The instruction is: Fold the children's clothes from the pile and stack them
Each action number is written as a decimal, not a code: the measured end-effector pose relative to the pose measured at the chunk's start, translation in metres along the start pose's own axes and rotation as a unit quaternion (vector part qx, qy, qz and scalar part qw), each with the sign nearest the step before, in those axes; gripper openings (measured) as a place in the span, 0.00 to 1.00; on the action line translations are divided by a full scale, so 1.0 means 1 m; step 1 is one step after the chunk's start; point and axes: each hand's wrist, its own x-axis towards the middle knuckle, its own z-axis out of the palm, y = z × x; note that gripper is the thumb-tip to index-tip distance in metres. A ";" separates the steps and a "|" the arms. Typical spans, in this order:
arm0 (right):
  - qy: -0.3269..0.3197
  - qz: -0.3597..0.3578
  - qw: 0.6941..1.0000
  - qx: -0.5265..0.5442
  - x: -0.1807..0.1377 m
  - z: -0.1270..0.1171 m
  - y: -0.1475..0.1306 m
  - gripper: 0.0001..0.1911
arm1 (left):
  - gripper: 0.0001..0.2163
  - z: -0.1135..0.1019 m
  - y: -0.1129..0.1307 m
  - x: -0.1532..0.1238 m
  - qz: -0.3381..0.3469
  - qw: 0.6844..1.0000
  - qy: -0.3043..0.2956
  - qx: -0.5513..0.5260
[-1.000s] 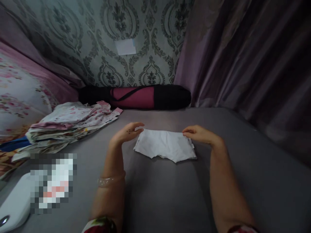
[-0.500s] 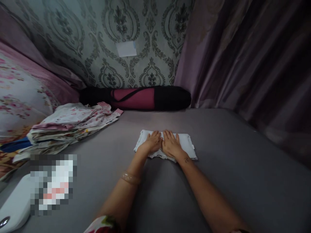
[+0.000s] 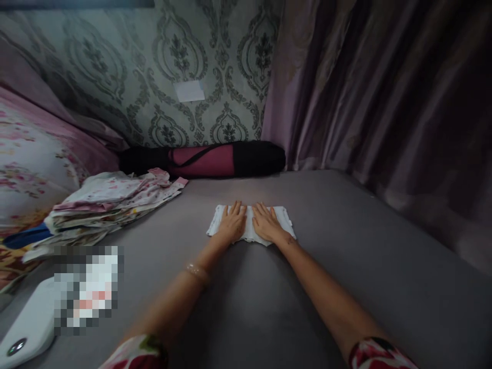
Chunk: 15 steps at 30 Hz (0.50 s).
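A small folded white cloth (image 3: pixel 249 233), perhaps a garment, lies on the grey bed sheet (image 3: pixel 246 307) in front of me. Flat on its left half rests my left hand (image 3: pixel 232 221), fingers stretched forward over the far edge. My right hand (image 3: pixel 266 223) presses on the right half in the same way, its fingers slightly spread. A strip of cloth shows between the two hands, and its ends stick out on either side. Neither hand grips anything.
A stack of folded clothes (image 3: pixel 111 200) lies at the left, beside a floral fabric (image 3: pixel 31 164). A black and maroon long bag (image 3: pixel 203 161) lies along the wall. A white device (image 3: pixel 31 320) sits front left, next to a blurred patch. Purple curtains (image 3: pixel 319 102) hang at the right.
My hands have moved apart on the cloth, the left one to the left, leaving a gap between them. The camera view has shifted a little.
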 end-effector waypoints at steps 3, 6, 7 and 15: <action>0.014 0.002 1.000 -0.018 -0.012 0.003 0.001 0.30 | 0.23 0.002 0.007 -0.002 -0.003 1.000 -0.005 -0.014; 0.008 -0.004 1.000 -0.020 -0.017 0.008 0.002 0.30 | 0.24 0.009 0.011 -0.003 -0.017 0.998 -0.032 -0.045; 0.008 -0.006 1.000 -0.020 -0.016 0.009 0.004 0.30 | 0.25 0.011 0.011 -0.003 -0.021 0.998 -0.037 -0.052; 0.018 0.032 0.999 -0.035 -0.011 0.003 0.021 0.30 | 0.28 0.009 -0.006 -0.004 -0.053 0.997 -0.018 -0.045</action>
